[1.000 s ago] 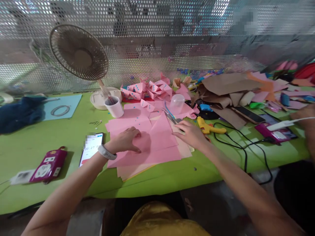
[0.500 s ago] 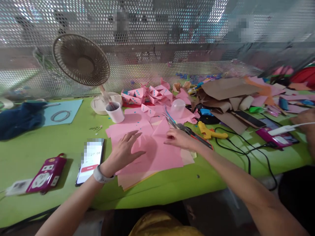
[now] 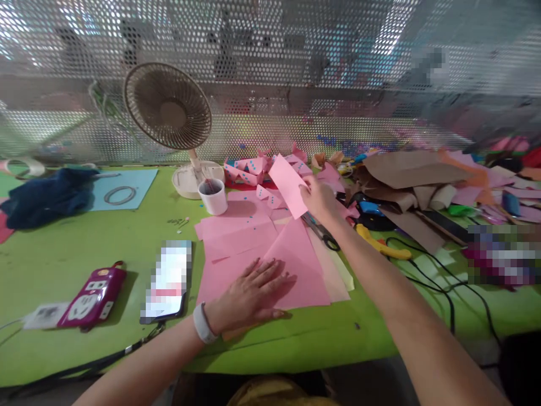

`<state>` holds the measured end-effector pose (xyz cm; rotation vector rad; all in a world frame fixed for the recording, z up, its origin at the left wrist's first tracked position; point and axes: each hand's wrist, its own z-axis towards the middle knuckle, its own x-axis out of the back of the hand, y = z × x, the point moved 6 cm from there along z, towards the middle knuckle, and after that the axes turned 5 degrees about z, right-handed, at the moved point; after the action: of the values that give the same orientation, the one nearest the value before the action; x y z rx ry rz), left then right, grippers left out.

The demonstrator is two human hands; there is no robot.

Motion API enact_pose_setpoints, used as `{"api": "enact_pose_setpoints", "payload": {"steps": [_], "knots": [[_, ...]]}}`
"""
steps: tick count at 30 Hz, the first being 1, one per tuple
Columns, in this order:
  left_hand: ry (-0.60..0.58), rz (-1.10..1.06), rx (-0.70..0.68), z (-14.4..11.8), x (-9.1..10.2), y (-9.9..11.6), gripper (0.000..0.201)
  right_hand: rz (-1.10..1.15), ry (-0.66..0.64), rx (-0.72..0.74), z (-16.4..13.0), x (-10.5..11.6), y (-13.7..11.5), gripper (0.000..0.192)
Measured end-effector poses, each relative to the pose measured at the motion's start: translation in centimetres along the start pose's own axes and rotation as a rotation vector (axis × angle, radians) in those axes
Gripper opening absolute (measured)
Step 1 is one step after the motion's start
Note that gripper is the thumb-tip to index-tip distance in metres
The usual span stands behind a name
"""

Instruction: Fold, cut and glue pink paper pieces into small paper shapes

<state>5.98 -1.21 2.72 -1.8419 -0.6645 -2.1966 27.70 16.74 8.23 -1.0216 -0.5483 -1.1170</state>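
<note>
My left hand (image 3: 253, 290) lies flat, fingers spread, on a stack of pink paper sheets (image 3: 308, 276) near the table's front edge. Raised above the back of the stack, my right hand (image 3: 319, 197) pinches a pink paper piece (image 3: 288, 186) by its right edge. Below that hand lies a pair of scissors (image 3: 325, 237), its blades partly hidden by the paper. Folded pink paper shapes with blue dots (image 3: 249, 169) are heaped behind the sheets, and a smaller dotted piece (image 3: 270, 197) rests in front of them.
A white cup (image 3: 212, 198) and a fan (image 3: 169, 110) stand back left. Left of the paper are a phone (image 3: 169, 282) and a purple power strip (image 3: 91, 296). A yellow glue gun (image 3: 382, 245) with black cables and brown paper scraps (image 3: 409, 169) lie right. A perforated metal panel (image 3: 270, 124) rises behind.
My right hand has lifted a pink paper piece up from the stack. My left hand has moved right and towards me and now lies flat. The camera view has shifted slightly left.
</note>
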Motion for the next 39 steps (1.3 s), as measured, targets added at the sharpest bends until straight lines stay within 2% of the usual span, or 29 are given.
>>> {"api": "enact_pose_setpoints", "payload": {"steps": [3,5,7,10,12,15,17,22,25,28,30,31,33,35,37,39], "knots": [[-0.046,-0.019,0.004,-0.3,-0.7,-0.3,0.075,-0.227,-0.006,0.102,0.5,-0.7,-1.5,0.044],[-0.044,-0.021,0.006,-0.4,-0.9,-0.5,0.074,-0.278,0.027,0.236,-0.4,-0.3,-2.6,0.046],[-0.037,-0.021,0.006,-0.5,-0.9,-0.7,0.073,-0.254,-0.019,0.369,-2.3,0.4,-3.5,0.039],[-0.011,-0.018,0.012,-0.5,-1.0,-0.9,0.073,-0.084,-0.356,0.598,-7.3,0.7,-4.5,0.029],[0.011,-0.021,0.024,-0.5,-0.9,-1.0,0.073,-0.017,-0.575,0.723,-11.3,1.3,-4.7,0.038],[0.017,-0.042,0.03,-0.4,-0.6,-1.1,0.069,-0.053,-0.737,0.743,-15.2,2.1,-4.2,0.051],[0.013,-0.062,0.026,-0.3,-0.2,-1.1,0.066,-0.077,-0.766,0.747,-16.5,2.3,-4.0,0.053],[0.035,-0.155,0.055,-0.3,0.8,-1.3,0.056,-0.122,-0.631,0.876,-17.2,1.8,-4.2,0.037],[0.12,-0.288,0.135,-0.4,1.7,-2.0,0.056,-0.14,-0.497,0.938,-17.0,1.9,-4.0,0.023],[0.36,-0.535,0.311,-0.9,3.4,-3.6,0.05,-0.065,-0.268,0.903,-16.2,3.7,-4.0,0.019],[0.552,-0.766,0.458,-1.5,4.1,-5.1,0.048,0.012,-0.098,0.832,-15.7,5.7,-4.2,0.019],[0.601,-0.91,0.519,-1.8,4.1,-5.8,0.052,0.047,-0.026,0.805,-15.6,6.7,-4.4,0.02],[0.566,-1.235,0.586,-1.7,3.2,-6.5,0.068,0.106,0.077,0.787,-15.6,8.4,-5.1,0.023],[0.434,-1.509,0.564,-1.4,2.2,-6.5,0.081,0.149,0.126,0.793,-15.9,9.3,-6.0,0.027],[0.35,-1.644,0.496,-1.2,1.7,-6.2,0.089,0.159,0.126,0.802,-16.0,9.4,-6.9,0.03],[0.36,-1.658,0.424,-1.2,1.8,-5.9,0.095,0.137,0.123,0.806,-16.1,9.0,-7.7,0.03]]}}
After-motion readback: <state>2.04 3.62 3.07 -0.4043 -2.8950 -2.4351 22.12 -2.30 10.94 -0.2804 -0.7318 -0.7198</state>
